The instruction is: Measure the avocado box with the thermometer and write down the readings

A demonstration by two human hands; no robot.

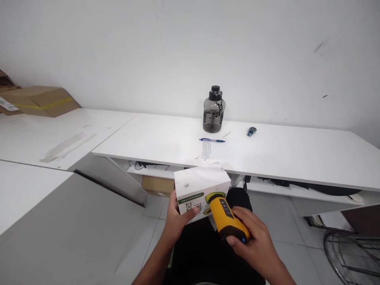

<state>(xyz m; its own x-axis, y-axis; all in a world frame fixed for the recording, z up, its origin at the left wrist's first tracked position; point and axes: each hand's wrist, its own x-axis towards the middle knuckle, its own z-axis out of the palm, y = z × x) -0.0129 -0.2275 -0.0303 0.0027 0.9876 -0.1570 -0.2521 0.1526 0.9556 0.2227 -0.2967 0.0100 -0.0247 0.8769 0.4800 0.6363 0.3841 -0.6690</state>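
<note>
Tilting above the lap, before the near edge of the worktop (285, 156), a white box (202, 180) has its printed front partly hidden by a thumb and a yellow handheld device (223, 213); whether box and device touch, I cannot tell. The left hand (179, 215) grips the box's side, its fingers mostly out of sight. The right hand (252, 235) is wrapped around the device. Beyond lie a blue pen (212, 140) and a small dark item (251, 131), hard to identify, near a grey bottle (212, 114). A wire rack (330, 253) at right is cut off.
</note>
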